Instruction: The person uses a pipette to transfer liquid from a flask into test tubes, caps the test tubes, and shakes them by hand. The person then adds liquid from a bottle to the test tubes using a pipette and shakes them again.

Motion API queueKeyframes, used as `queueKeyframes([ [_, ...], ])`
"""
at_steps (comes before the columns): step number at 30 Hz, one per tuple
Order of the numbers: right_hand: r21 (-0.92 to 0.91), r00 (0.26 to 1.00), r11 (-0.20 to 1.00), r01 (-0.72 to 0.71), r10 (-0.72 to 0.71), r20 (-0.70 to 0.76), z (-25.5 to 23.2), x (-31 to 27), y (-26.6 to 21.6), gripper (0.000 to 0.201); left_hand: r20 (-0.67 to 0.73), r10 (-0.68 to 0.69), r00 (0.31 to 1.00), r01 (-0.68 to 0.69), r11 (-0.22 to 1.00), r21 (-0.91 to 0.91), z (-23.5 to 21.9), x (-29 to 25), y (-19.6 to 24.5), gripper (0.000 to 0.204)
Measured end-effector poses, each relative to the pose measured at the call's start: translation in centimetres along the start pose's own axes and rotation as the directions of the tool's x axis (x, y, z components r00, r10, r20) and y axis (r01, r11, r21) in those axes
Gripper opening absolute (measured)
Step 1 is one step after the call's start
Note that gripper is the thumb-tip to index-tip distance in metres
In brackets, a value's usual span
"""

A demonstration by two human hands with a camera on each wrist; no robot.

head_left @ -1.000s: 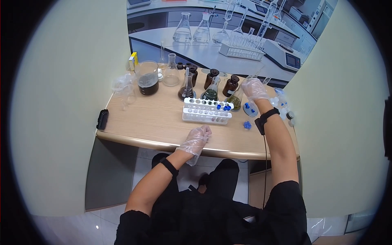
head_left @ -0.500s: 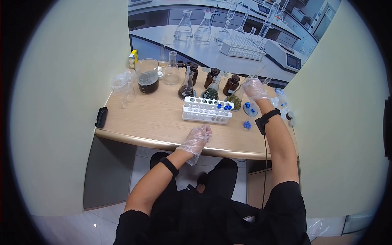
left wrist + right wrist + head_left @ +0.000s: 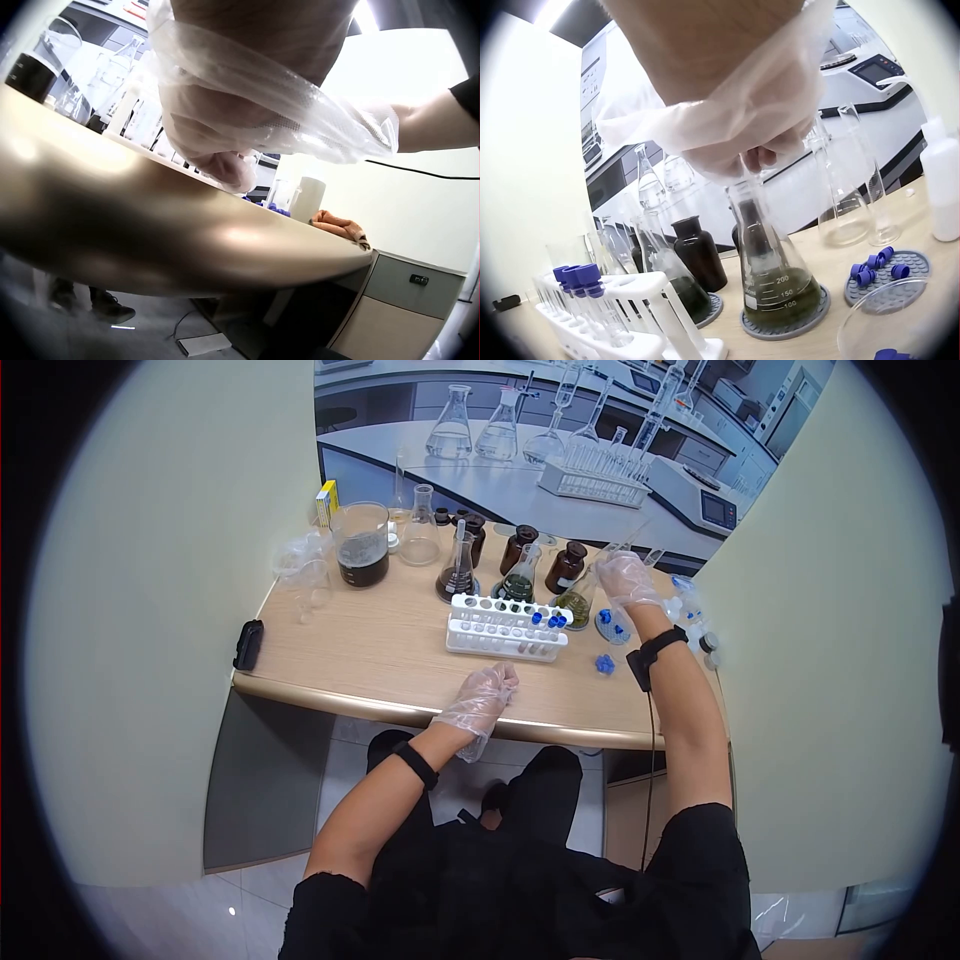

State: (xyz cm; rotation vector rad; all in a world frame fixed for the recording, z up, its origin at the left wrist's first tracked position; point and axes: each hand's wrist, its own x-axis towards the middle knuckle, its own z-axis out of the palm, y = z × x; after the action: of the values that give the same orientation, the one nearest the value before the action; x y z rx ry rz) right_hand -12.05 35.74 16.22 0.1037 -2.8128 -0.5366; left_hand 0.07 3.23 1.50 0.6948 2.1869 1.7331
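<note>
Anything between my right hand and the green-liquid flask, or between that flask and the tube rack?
Nothing visible blocks either. Your right hand is at the mouth of the flask; the tube rack stands close by, blue-capped tubes at its flask end.

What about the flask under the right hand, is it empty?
No, greenish liquid fills the bottom of the flask, beside its printed numbers.

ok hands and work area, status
Left hand idle at table edge; right hand at mouth of yellow-green flask, grip unclear; tube rack between left hand and flask.
</note>
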Motion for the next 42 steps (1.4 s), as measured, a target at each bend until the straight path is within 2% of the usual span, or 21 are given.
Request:
queueKeyframes([
  [2,-0.056,0.999,0.998,0.04,-0.039,0.025,0.0,0.1,0.0,0.029,-0.008,-0.009,1.0,0.009,1.0,-0.013,0.1,0.1,-0.3,0.015],
  [4,0.168,0.993,0.978,-0.121,0.119,0.022,0.0,0.1,-0.1,0.037,-0.016,0.02,1.0,-0.02,1.0,0.005,0.2,0.2,-0.5,0.015],
  [5,0.167,0.993,0.978,-0.121,0.119,0.023,-1.2,-0.3,-0.7,0.037,-0.015,0.02,1.0,-0.019,1.0,0.004,0.2,0.2,-0.5,0.015],
  [7,0.369,0.94,0.867,-0.336,0.332,0.077,-3.2,-1.0,-1.8,0.04,-0.019,0.037,0.999,-0.036,0.999,0.04,0.1,0.2,-0.4,0.014],
  [11,0.328,0.966,0.913,-0.244,0.258,0.0,-1.8,-0.8,-0.6,0.035,-0.024,0.056,0.998,-0.053,0.994,0.093,-0.3,-0.2,0.5,0.013],
  [12,0.154,0.994,0.984,-0.091,0.098,-0.044,-1.7,-0.6,0.1,0.032,-0.014,0.026,1.0,-0.024,0.996,0.084,-0.4,-0.3,0.8,0.014],
  [13,-0.03,0.996,0.997,0.067,-0.069,-0.056,-1.6,-0.3,0.9,0.029,-0.003,-0.005,1.0,0.005,0.997,0.076,-0.4,-0.3,1.1,0.016],
  [14,-0.031,0.996,0.997,0.067,-0.069,-0.054,-0.9,0.1,2.0,0.029,-0.002,-0.005,1.0,0.005,0.997,0.074,-0.4,-0.3,1.0,0.016],
  [16,0.098,0.977,0.988,-0.116,0.131,-0.169,-0.7,0.4,3.3,0.025,0.004,0.0,1.0,0.0,0.997,0.072,-0.3,-0.2,0.6,0.016],
  [20,0.05,0.967,0.994,-0.095,0.104,-0.232,-4.3,-1.4,4.2,0.029,-0.001,0.037,0.999,-0.036,0.993,0.112,-0.1,0.0,0.0,0.015],
  [22,0.109,0.958,0.977,-0.185,0.204,-0.203,-5.9,-2.3,3.6,0.02,-0.019,0.06,0.998,-0.057,0.99,0.131,-0.1,0.0,0.1,0.015],
  [23,0.109,0.958,0.977,-0.185,0.204,-0.203,-5.2,-2.1,4.1,0.02,-0.019,0.061,0.998,-0.058,0.99,0.13,-0.2,-0.1,0.2,0.015],
  [25,-0.008,0.979,0.993,-0.119,0.116,-0.165,-4.4,-1.7,4.9,0.019,-0.008,0.042,0.999,-0.04,0.991,0.131,-0.3,-0.2,0.4,0.014],
  [29,0.001,0.981,0.99,-0.142,0.14,-0.137,-4.7,-1.9,4.5,0.02,-0.024,0.046,0.999,-0.043,0.991,0.124,0.1,0.1,-0.4,0.013],
  [32,0.025,0.98,0.986,-0.166,0.168,-0.109,-4.8,-1.7,4.4,0.026,-0.018,0.05,0.999,-0.046,0.983,0.18,0.0,0.2,-0.6,0.013],
  [34,0.209,0.948,0.937,-0.281,0.305,-0.093,-4.4,-1.4,4.3,0.037,-0.02,0.059,0.998,-0.055,0.985,0.163,0.1,0.2,-0.8,0.014],
  [35,0.209,0.948,0.937,-0.281,0.305,-0.092,-3.5,-1.0,4.8,0.037,-0.02,0.059,0.998,-0.054,0.985,0.162,0.2,0.3,-1.0,0.014],
  [37,0.242,0.936,0.924,-0.295,0.331,-0.123,-2.5,-0.6,5.3,0.059,-0.018,0.061,0.998,-0.058,0.989,0.14,0.2,0.3,-1.1,0.014],
  [42,0.338,0.906,0.875,-0.347,0.406,-0.121,-2.7,-0.8,5.3,0.061,-0.007,0.04,0.999,-0.039,0.992,0.121,0.1,0.2,-0.5,0.013],
])
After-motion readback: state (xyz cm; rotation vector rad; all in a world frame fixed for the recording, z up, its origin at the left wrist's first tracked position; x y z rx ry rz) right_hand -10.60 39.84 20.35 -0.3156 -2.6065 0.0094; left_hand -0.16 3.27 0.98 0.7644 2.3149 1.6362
